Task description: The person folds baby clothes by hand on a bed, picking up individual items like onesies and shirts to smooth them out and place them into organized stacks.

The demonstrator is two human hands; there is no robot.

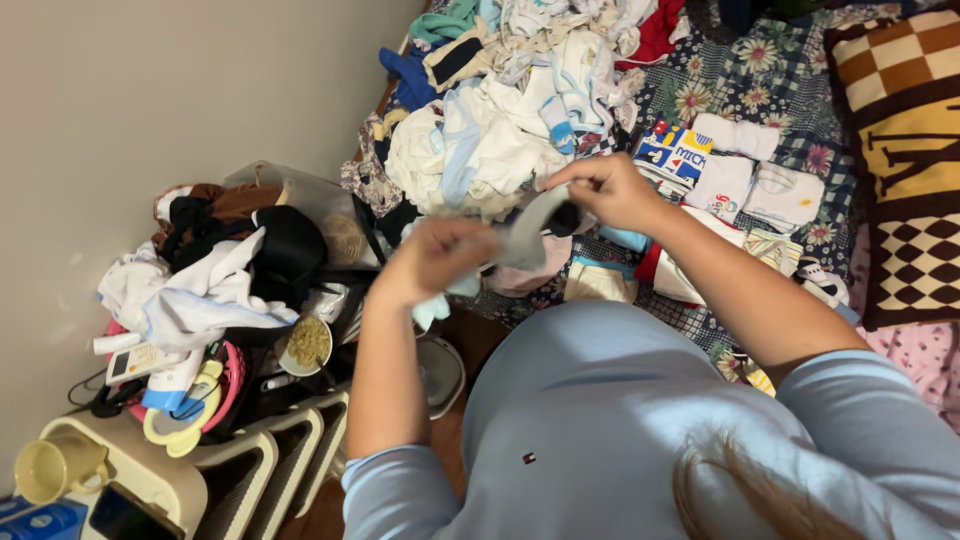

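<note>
Both hands hold a small grey cloth [530, 235] stretched between them above the bed [800, 75]: the left hand [435, 258] is closed around its lower end, and the right hand [605, 190] pinches its upper end with its fingers. At 12 o'clock lies a heap of laundry [500, 110] (mostly white); at 2 o'clock sit folded clothes [740, 170].

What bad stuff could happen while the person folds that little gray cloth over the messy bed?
The small gray cloth hangs between the left hand and right hand, so it might slip and land in the unsorted clothes pile. The folded stacks sit close to the right arm, so an elbow may knock them over. The cluttered shelf looks overloaded, so the yellow cup at its edge could fall if bumped.
</note>
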